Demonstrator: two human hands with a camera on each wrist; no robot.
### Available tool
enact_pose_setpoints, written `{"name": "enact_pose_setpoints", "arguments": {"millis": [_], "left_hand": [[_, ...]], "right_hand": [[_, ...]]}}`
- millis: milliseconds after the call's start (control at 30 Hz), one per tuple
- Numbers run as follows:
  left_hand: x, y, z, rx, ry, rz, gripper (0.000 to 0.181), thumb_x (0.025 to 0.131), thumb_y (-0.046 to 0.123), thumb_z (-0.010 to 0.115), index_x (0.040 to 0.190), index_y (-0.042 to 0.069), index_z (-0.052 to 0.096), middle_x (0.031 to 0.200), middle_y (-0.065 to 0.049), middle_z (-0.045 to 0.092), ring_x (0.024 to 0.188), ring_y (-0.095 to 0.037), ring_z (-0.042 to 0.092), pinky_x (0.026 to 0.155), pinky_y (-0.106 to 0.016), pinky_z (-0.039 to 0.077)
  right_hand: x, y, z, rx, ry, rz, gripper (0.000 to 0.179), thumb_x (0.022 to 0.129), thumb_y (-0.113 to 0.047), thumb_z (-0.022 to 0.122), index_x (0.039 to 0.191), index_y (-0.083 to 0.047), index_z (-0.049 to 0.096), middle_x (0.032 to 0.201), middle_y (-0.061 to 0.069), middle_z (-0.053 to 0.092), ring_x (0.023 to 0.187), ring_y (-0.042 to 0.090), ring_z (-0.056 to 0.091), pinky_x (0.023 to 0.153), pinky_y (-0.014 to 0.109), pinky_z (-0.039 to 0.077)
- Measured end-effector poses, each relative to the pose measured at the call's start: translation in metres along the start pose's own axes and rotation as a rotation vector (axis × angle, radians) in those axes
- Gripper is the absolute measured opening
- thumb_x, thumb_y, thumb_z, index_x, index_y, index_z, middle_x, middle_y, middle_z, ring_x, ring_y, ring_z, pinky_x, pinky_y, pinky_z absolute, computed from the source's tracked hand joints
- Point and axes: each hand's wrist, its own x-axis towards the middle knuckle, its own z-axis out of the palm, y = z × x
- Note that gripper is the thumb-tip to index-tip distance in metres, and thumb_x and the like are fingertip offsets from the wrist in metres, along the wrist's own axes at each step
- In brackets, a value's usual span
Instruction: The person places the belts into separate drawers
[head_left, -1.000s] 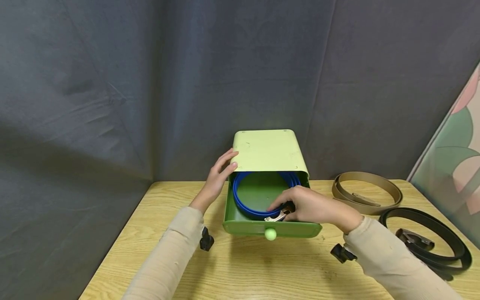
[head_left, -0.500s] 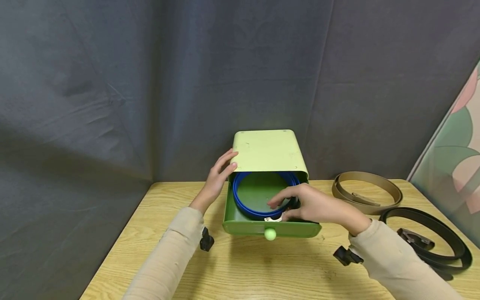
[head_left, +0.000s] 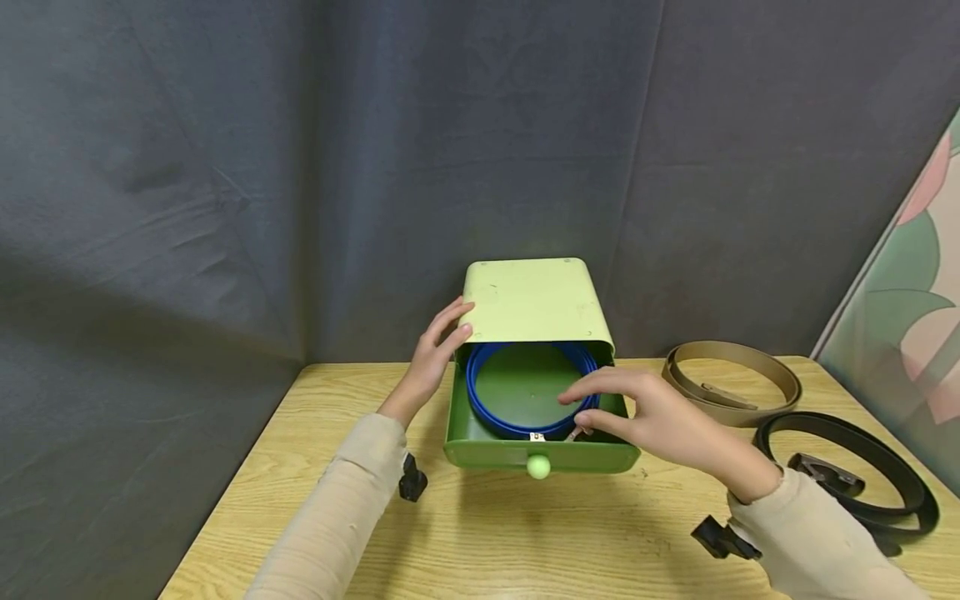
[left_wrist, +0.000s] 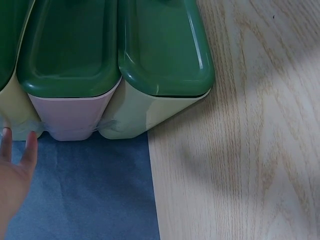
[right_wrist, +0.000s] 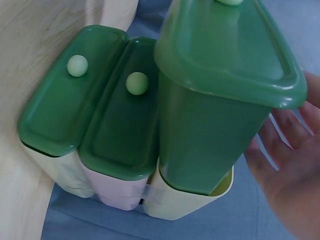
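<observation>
A coiled blue belt (head_left: 480, 398) with a silver buckle (head_left: 537, 437) lies in the pulled-out green drawer (head_left: 468, 454). Above the drawer is its pale yellow-green housing (head_left: 531, 302). My left hand (head_left: 429, 358) rests straight fingers against the housing's left side; the left wrist view catches only part of that hand (left_wrist: 15, 180). Over the drawer's right side is my right hand (head_left: 660, 417), fingers apart and holding nothing, its thumb tip close to the buckle end of the belt. In the right wrist view the right hand (right_wrist: 290, 160) appears beside the drawer (right_wrist: 215, 135).
Two closed drawers (right_wrist: 120, 135) (right_wrist: 62, 115) with round knobs stack with the extended one. To the right on the wooden table (head_left: 480, 542) lie a coiled tan belt (head_left: 675, 387) and a coiled black belt (head_left: 911, 475). A grey curtain (head_left: 465, 150) hangs behind.
My right hand has let go of the blue belt's buckle end and drawn back to the right, leaving the belt in the drawer. The left hand stays on the housing.
</observation>
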Motion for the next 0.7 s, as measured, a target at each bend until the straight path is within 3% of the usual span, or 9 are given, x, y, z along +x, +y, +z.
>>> {"name": "enact_pose_setpoints", "arguments": {"millis": [200,400,700], "left_hand": [[0.0,-0.001,0.0,-0.005,0.001,-0.001,0.047,0.104,0.017,0.049,0.148,0.001,0.044,0.161,-0.013,0.024,0.148,-0.028,0.018,0.117,-0.051,0.021],[0.0,-0.002,-0.002,-0.008,-0.001,-0.01,0.047,0.105,0.017,0.049,0.148,0.0,0.043,0.162,-0.013,0.023,0.149,-0.028,0.017,0.117,-0.051,0.02],[0.002,-0.004,0.0,-0.011,-0.011,-0.007,0.048,0.105,0.018,0.048,0.149,0.001,0.042,0.162,-0.013,0.022,0.148,-0.029,0.02,0.117,-0.048,0.022]], "right_hand": [[-0.014,-0.001,0.005,-0.035,0.168,-0.052,0.037,0.086,-0.001,0.075,0.119,-0.015,0.071,0.116,-0.007,0.07,0.107,0.009,0.063,0.088,0.028,0.052],[-0.026,-0.004,0.009,-0.031,0.303,-0.06,0.045,0.081,0.006,0.077,0.12,-0.016,0.071,0.117,-0.005,0.069,0.114,0.006,0.059,0.096,0.016,0.043],[-0.044,-0.006,0.011,0.002,0.463,0.016,0.05,0.076,0.015,0.076,0.121,-0.008,0.07,0.119,0.008,0.068,0.114,0.005,0.058,0.095,0.015,0.042]]}}
